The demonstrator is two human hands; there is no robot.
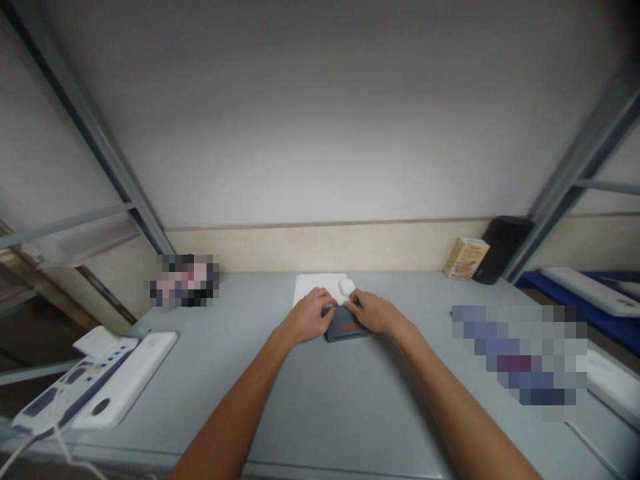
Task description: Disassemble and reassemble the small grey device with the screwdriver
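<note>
Grey box (345,325) with a red mark on its top lies flat near the middle of the bench (320,393), toward the back edge, just in front of a white sheet (313,285) and a small white rounded object (346,287). Head view: left hand (311,315) rests on the box's left far corner, fingers curled together over the edge; right hand (374,313) covers the right far corner, fingers bent down onto it. Both touch the box; whether either truly clamps it, cannot tell. Box looks stiff, flat, light, probably smooth plastic or card, so likely to slide on the bench; best taken by the two short sides, thumbs on the near edge. At the left front corner, white power strips (95,383) with cords. At the back right corner, a tan carton (466,259) just beside a dark cylinder (501,248). Right edge: a white tray (613,380), partly cut off.
</note>
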